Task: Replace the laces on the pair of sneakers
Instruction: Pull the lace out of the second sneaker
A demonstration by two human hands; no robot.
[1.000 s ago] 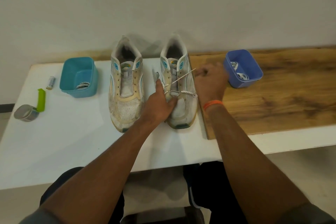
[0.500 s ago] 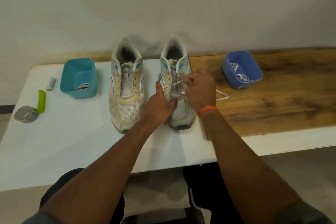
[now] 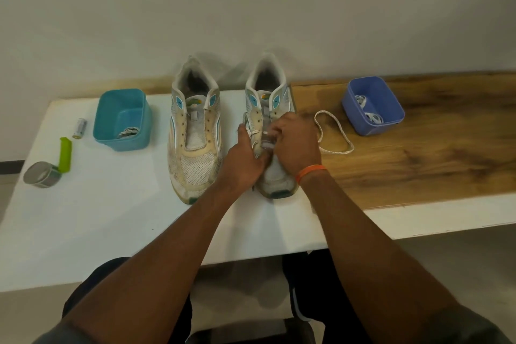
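Observation:
Two worn white sneakers stand side by side, toes toward me. The left sneaker (image 3: 195,137) has bare eyelets and no lace. My left hand (image 3: 244,160) grips the right sneaker (image 3: 275,176) at its inner side, thumb up along the eyelets. My right hand (image 3: 296,145), with an orange band on its wrist, pinches the white lace (image 3: 335,145) over the sneaker's tongue. The lace's loose length loops out to the right onto the wooden board (image 3: 418,162). The fingertips and the lower eyelets are hidden under my hands.
A teal bin (image 3: 107,120) with a coiled lace stands left of the sneakers. A blue bin (image 3: 391,107) with white laces sits on the board at right. A battery (image 3: 79,128), a green tool (image 3: 65,154) and a tape roll (image 3: 42,174) lie at the far left of the white table (image 3: 111,218).
My right hand came back from the right, where it held the lace taut, to the sneaker's tongue. The lace went slack and now loops on the board. My left hand stayed on the sneaker.

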